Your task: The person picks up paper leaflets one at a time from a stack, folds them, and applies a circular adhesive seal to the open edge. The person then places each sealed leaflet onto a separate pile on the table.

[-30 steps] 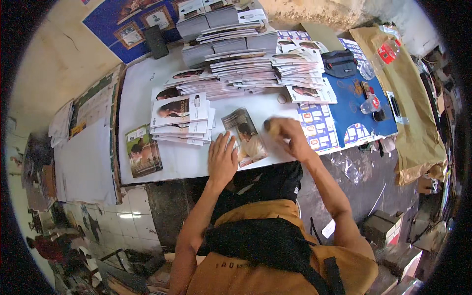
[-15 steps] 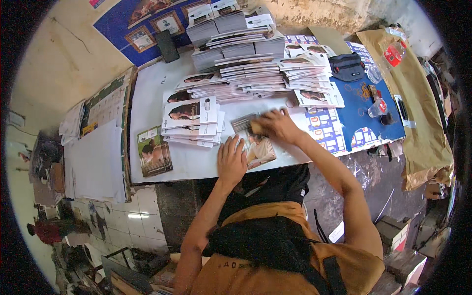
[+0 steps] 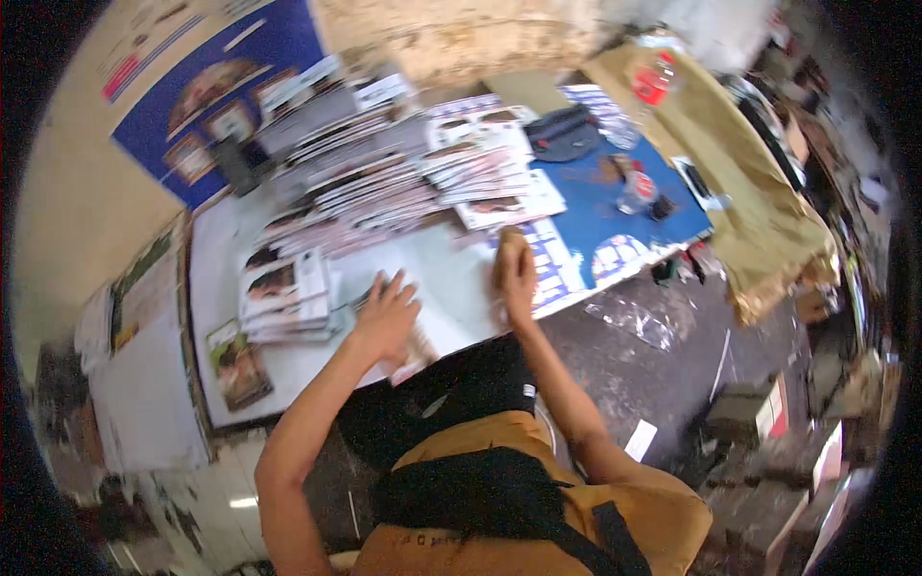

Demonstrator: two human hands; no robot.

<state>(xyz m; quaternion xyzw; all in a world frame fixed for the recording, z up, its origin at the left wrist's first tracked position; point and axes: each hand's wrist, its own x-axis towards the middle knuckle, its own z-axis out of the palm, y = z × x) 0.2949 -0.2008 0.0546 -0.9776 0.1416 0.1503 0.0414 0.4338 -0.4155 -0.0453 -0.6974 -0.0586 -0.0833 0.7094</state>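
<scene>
My left hand [image 3: 386, 315] lies with its fingers spread over a picture booklet [image 3: 415, 357] near the table's front edge. The hand covers most of that booklet. Off to the right, close to a blue-and-white printed sheet [image 3: 549, 259], my right hand [image 3: 519, 280] is closed round a small tan block [image 3: 513, 238], blurred by motion. A short pile of white booklets [image 3: 284, 296] with a portrait on the cover stands left of my left hand. Farther left is a single green-and-brown booklet [image 3: 237, 365].
Tall stacks of booklets [image 3: 370, 182] fill the back of the white table [image 3: 437, 257]. On the blue sheet [image 3: 600, 216] at the right are a dark pouch [image 3: 563, 134] and a small plastic bottle [image 3: 637, 192]. Brown paper [image 3: 749, 226] hangs over the right end.
My right hand has lifted off the booklet and moved right with the tan block. My left hand now lies over the booklet. The whole view has shifted and tilted.
</scene>
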